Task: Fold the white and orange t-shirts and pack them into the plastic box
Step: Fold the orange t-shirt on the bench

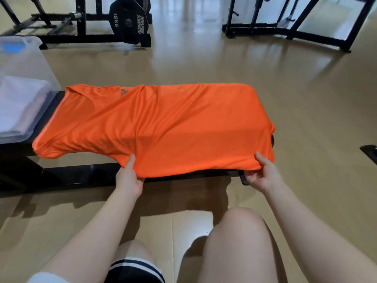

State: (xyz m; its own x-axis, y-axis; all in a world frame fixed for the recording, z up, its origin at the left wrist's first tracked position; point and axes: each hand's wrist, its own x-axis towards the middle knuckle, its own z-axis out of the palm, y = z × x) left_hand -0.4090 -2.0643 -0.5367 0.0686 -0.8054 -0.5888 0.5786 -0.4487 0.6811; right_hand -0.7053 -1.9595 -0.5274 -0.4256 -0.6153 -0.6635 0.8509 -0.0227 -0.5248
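An orange t-shirt (159,127) lies spread lengthwise over a black bench (81,174), collar to the left. My left hand (129,176) pinches its near edge around the middle. My right hand (263,173) grips the near edge at the right end, by the hem. At the far left stands a clear plastic box (30,64) on the bench, with a folded white t-shirt (20,105) inside it.
Black gym frames stand on the wooden floor at the back, one with a 15 kg weight plate (130,19). My bare knees (234,231) are below the bench, over flattened cardboard (173,227). A black object (369,151) pokes in at the right edge.
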